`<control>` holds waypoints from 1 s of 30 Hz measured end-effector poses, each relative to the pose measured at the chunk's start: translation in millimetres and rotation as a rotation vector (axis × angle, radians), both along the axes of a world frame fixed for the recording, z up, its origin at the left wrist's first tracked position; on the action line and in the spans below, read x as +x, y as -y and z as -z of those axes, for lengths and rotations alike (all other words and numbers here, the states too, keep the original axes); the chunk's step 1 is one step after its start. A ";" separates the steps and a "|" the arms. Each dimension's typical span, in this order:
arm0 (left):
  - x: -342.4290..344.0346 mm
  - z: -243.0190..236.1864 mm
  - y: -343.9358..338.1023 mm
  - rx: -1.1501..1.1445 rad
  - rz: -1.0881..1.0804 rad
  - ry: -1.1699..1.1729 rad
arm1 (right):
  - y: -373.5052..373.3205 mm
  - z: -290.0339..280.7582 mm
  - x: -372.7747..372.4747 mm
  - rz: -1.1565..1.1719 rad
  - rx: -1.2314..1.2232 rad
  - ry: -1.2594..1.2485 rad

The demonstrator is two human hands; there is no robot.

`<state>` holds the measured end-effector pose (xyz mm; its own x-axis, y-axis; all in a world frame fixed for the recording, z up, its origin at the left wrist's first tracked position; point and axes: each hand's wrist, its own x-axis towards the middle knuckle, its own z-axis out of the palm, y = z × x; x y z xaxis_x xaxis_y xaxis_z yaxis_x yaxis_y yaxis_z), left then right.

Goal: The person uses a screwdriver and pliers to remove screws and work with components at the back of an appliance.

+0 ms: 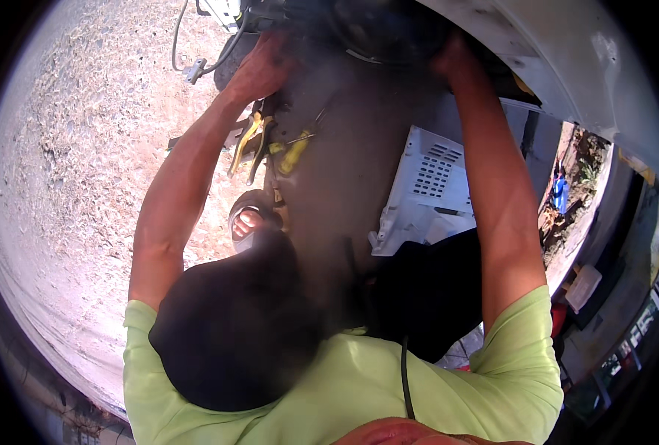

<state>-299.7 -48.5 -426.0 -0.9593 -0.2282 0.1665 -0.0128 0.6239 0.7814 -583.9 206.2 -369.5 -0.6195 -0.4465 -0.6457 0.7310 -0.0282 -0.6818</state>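
Both of my arms reach forward to a large dark round part (389, 30) in deep shadow at the top of the view, under the edge of a white metal casing (567, 59). My left hand (266, 68) is at the left of this part, with its fingertips lost in the dark. On the other side, my right hand (452, 61) rests by its right edge, and its fingers are hidden in shadow. Below my left hand lie pliers with yellow and dark handles (246, 142). Beside them is a screwdriver with a yellow handle (294, 154).
A white slotted plastic panel (432, 174) leans between my right arm and knee. A grey cable with a plug (194, 70) lies at the upper left on sunlit rough ground (84, 148). My sandalled foot (249, 219) is near the tools. Something blue (559, 194) lies farther right.
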 end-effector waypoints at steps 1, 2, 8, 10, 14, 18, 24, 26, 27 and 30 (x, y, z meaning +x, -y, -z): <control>-0.7 -16.6 -1.8 0.067 -0.038 0.058 | -1.7 -0.1 -2.0 -0.023 -0.028 0.005; -0.6 -22.1 -1.7 0.091 -0.035 0.080 | -2.9 2.3 -3.1 -0.052 -0.060 0.012; -1.6 -19.0 -5.1 0.074 -0.049 0.066 | -24.6 26.9 -20.0 -0.299 -0.394 0.069; -2.8 -20.0 -7.7 0.002 -0.055 0.045 | -26.8 33.4 -22.5 -0.397 -0.543 0.084; 1.4 -35.0 -6.6 0.259 -0.105 0.128 | -25.5 15.1 -4.7 -0.474 -0.728 0.144; -4.5 -66.8 -19.5 0.378 -0.364 0.150 | -34.6 -3.2 -1.2 -0.342 -0.508 0.078; -10.7 -112.4 -43.2 0.344 -0.350 -0.114 | -27.1 -31.7 18.9 -0.225 -0.110 -0.154; -19.2 -128.5 -51.6 0.125 -0.290 -0.156 | -27.3 -46.5 29.0 -0.226 0.046 -0.265; -23.8 -136.8 -55.1 0.014 -0.262 -0.177 | -27.0 -53.8 34.7 -0.241 0.125 -0.334; -39.4 -165.4 -65.2 -0.248 -0.165 -0.169 | -24.0 -73.6 54.4 -0.294 0.399 -0.597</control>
